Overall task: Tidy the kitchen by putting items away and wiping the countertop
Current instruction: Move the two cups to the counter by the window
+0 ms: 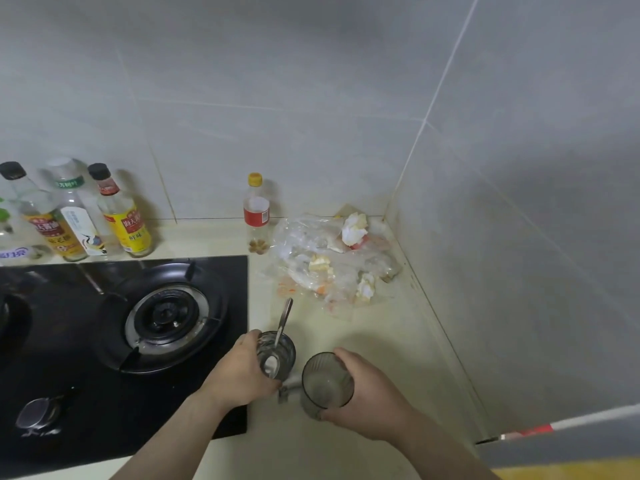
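A person's two hands work at the narrow strip of pale surface [398, 341] between the right edge of a black gas hob [86, 368] and the tiled side wall [519, 237]. The left hand [239, 372] lies over that hob edge, its fingers wrapped round a ribbed glass tumbler [282, 362]. Just beside it, the right hand [370, 393] has its fingers curled round a second, darker tumbler [327, 382], whose mouth tips toward the camera. Whether either glass is clear of the surface cannot be told. A small pale object between the two glasses is too blurred to identify.

Bare surface lies beyond the glasses as far as a clear plastic bag [332, 261], slumped in the back corner and holding crumpled paper and scraps. To the right a free band runs along the foot of the side wall.

The left tumbler holds a metal spoon [284, 323], bowl down inside the glass. Its long axis runs away from the person, and the handle rises over the rim toward the bag.

A small yellow-capped bottle [256, 213] stands against the back wall. Three taller condiment bottles [83, 216] line up behind the hob's burner [162, 315].
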`<state>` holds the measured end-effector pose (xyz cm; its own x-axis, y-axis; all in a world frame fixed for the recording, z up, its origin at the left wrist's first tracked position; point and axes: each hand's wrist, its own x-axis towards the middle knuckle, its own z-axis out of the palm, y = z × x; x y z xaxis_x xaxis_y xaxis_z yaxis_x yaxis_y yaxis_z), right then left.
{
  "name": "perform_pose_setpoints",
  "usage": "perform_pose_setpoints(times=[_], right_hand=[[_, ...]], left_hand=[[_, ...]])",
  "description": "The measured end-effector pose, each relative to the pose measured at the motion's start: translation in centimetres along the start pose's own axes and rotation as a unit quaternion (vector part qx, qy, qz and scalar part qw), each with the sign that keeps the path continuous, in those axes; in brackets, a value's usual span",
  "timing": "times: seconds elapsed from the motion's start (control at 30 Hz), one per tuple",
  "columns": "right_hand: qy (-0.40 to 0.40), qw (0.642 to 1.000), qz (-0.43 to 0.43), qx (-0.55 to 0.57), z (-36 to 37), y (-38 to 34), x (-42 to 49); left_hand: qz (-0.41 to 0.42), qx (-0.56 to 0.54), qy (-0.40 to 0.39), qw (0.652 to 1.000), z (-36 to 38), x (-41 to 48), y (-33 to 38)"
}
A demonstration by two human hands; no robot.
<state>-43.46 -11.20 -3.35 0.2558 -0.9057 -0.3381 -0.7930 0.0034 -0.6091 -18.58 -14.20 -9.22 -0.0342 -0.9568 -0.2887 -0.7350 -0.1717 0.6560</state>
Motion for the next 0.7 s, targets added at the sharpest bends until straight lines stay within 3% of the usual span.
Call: perform_pose_setpoints(times=[0.13,0.37,0.5,0.7], right_hand=[[0.019,0.999,-0.019,0.026,-2.1,0.5,-0.8],[0.015,0.994,-0.075,0.074,-5.7,0.5,-0.5],[-0.003,0.988,-0.133,0.084,-6.1,-1.1,-0.3],[-0.054,0.968,-0.234,0.08,-4.1,-4.9,-2.2]], left_hand=[[-0.013,-0.04,0.032,0.999,0.4,-0.3,-0.4],[-0.046,-0.139,0.165,0.975,-3.1,-8.3,5.4],[-0.07,-0.147,0.24,0.957,-4.0,-14.2,7.5],[-0.173,-0.118,0.356,0.911,-3.4,-24.3,8.7]])
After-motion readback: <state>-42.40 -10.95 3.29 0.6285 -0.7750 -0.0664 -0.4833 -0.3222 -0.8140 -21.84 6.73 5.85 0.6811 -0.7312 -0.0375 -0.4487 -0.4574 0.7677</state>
